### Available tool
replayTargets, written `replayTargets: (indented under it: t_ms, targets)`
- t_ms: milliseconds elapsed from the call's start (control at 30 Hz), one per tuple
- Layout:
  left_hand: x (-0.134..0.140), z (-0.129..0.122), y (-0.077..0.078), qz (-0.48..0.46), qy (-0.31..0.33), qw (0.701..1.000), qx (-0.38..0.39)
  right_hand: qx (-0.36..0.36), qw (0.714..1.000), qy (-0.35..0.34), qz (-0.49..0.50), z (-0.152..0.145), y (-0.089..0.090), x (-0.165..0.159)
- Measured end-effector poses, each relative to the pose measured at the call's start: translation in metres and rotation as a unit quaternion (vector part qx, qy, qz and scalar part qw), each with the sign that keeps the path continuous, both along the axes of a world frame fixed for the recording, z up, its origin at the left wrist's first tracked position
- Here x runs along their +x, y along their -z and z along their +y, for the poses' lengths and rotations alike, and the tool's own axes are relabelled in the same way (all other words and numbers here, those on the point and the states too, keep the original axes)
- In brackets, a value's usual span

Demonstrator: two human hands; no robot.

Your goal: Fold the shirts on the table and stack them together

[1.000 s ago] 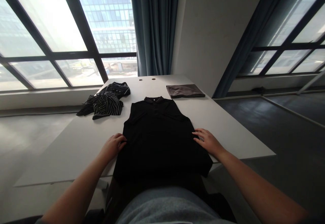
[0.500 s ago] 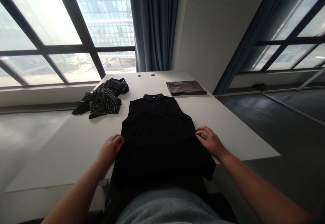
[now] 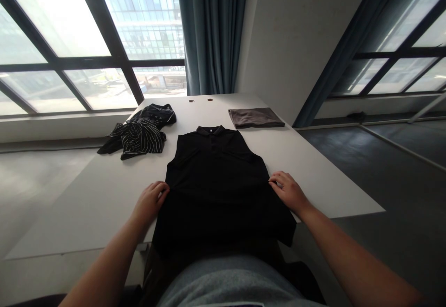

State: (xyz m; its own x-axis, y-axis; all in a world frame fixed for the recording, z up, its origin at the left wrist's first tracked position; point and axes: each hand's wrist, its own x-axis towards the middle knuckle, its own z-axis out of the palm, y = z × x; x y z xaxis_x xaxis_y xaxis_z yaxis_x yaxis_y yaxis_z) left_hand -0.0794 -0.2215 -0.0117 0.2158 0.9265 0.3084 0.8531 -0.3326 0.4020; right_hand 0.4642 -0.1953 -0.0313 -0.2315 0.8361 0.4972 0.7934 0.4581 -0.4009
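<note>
A black polo shirt (image 3: 216,186) lies spread on the white table, its collar pointing away from me and its hem hanging over the near edge. No sleeves show at its sides; whether they are tucked under I cannot tell. My left hand (image 3: 153,199) pinches the shirt's left side edge between thumb and fingers. Level with it on the opposite side, my right hand (image 3: 286,189) is closed on the right side edge in the same kind of pinch.
On the white table (image 3: 327,181), a crumpled black striped garment (image 3: 142,137) and a dark buttoned garment (image 3: 158,114) lie together at the far left. A folded grey-brown cloth (image 3: 256,117) rests at the far right. Behind are a blue curtain (image 3: 212,33) and windows.
Both hands keep their pinch on the shirt's sides, and the shirt stays nearly in place. The view has shifted very slightly.
</note>
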Motion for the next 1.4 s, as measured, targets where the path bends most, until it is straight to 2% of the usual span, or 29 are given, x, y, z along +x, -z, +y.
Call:
replayTargets:
  t_ms: [267, 533, 733, 900, 1000, 1233, 1400]
  targets:
    - [-0.001, 0.000, 0.002, -0.012, -0.001, 1.000, 0.010, 0.032, 0.999, -0.004, 0.020, 0.000, 0.003, 0.001]
    - [-0.003, 0.002, 0.007, 0.003, -0.005, 1.000, -0.002, 0.022, 1.000, 0.000, -0.012, 0.002, 0.005, 0.001]
    - [-0.002, 0.002, 0.007, 0.008, -0.004, 1.000, -0.002, 0.010, 1.000, 0.004, -0.012, -0.001, 0.000, 0.000]
    - [-0.004, 0.002, 0.010, 0.029, -0.016, 0.999, -0.008, -0.062, 0.993, -0.072, -0.069, -0.002, 0.000, 0.002]
    - [-0.005, 0.000, 0.010, 0.044, -0.018, 0.999, -0.021, -0.099, 0.985, -0.081, -0.116, -0.003, 0.004, 0.005]
    - [-0.008, -0.014, 0.011, 0.078, -0.006, 0.996, -0.031, -0.112, 0.978, -0.088, -0.150, -0.016, 0.007, 0.012]
    - [-0.022, -0.038, 0.008, 0.103, 0.050, 0.993, -0.015, -0.063, 0.987, -0.090, -0.115, -0.044, -0.001, 0.017]
